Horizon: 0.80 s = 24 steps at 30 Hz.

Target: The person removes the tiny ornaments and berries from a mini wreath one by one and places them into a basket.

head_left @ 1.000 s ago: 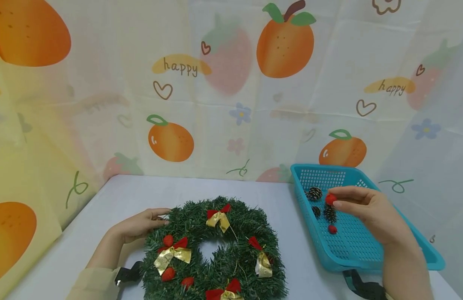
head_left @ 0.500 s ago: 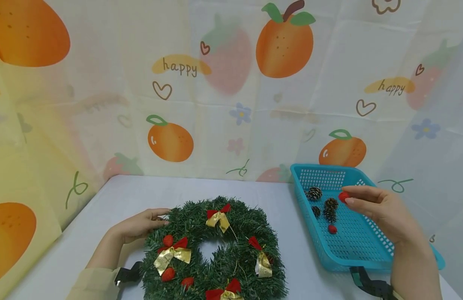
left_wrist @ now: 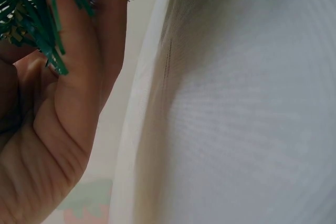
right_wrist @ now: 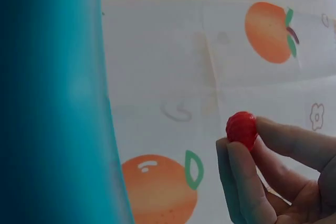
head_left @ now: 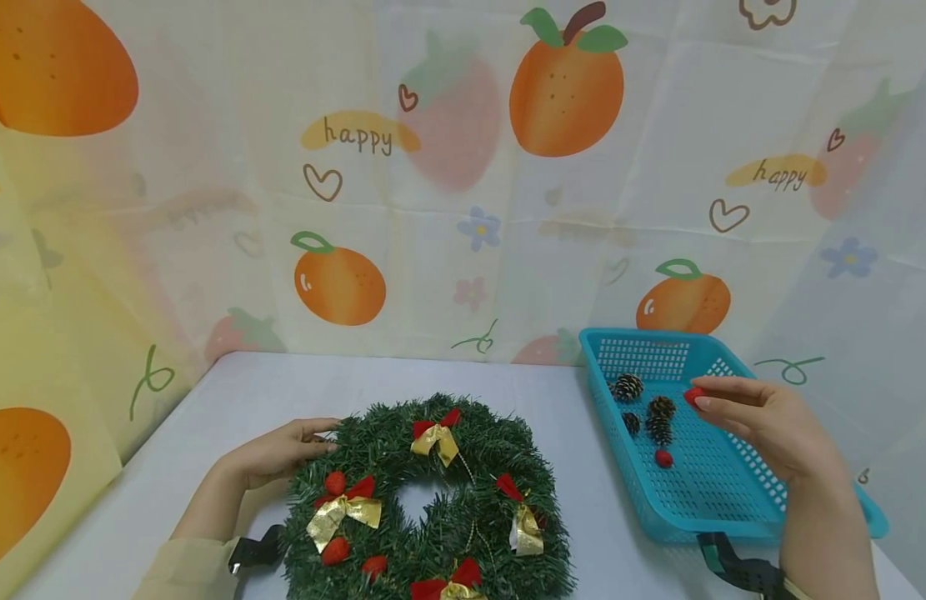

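A green artificial wreath [head_left: 508, 450] with gold-and-red bows and several red berries lies on the table. My left hand [head_left: 278, 454] grips its upper left edge. Green tinsel strands [left_wrist: 31, 19] hang over the curled fingers in the left wrist view, and the fingertips are hidden there. My right hand [head_left: 770, 425], held over the basket, pinches a small red artificial berry [right_wrist: 242, 129] between thumb and fingertips. In the head view that berry [head_left: 693, 396] shows only partly. Below, in the blue basket [head_left: 635, 492], lie several pine cones [head_left: 660, 429] and one more red berry [head_left: 663, 458].
The basket stands at the right of the white table [head_left: 207, 417], with a gap between it and the wreath. A fruit-print cloth [head_left: 432, 275] hangs behind the table. Each wrist carries a black camera strap [head_left: 258, 550].
My right hand has moved a little to the right with the red berry, uncovering another pine cone in the basket. The left hand and wreath have stayed in place.
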Tool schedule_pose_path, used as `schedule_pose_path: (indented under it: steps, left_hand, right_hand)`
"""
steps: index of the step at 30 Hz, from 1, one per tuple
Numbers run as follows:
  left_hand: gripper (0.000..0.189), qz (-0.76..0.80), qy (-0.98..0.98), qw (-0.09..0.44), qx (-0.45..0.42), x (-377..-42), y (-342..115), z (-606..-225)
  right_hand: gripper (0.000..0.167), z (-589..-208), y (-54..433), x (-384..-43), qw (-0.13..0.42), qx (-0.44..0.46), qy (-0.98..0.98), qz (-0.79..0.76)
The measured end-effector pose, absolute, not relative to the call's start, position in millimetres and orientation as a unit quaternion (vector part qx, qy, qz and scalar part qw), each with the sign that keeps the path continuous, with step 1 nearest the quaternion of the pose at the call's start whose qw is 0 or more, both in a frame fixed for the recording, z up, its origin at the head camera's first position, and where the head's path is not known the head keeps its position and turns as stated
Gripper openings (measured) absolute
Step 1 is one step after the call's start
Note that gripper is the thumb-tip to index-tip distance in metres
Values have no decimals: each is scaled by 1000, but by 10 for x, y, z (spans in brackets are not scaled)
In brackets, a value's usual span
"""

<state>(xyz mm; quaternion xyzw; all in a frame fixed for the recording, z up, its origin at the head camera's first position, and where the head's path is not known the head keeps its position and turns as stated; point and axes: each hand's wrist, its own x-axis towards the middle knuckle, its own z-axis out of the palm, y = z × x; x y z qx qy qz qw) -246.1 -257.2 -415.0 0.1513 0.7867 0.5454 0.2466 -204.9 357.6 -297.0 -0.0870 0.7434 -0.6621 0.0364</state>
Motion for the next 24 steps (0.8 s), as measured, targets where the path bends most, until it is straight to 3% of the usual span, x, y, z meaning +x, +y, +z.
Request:
schedule_pose_path:
  steps: [10, 24]
  left_hand:
    - [69, 549, 783, 249, 155, -2452, -2571, -4141]
    - [69, 543, 787, 250, 152, -2454, -2586, -4147]
  right_hand:
    - [26, -2980, 3575, -2053, 29, -56, 750, -659]
    - [27, -2989, 3576, -2036, 24, -79, 731, -678]
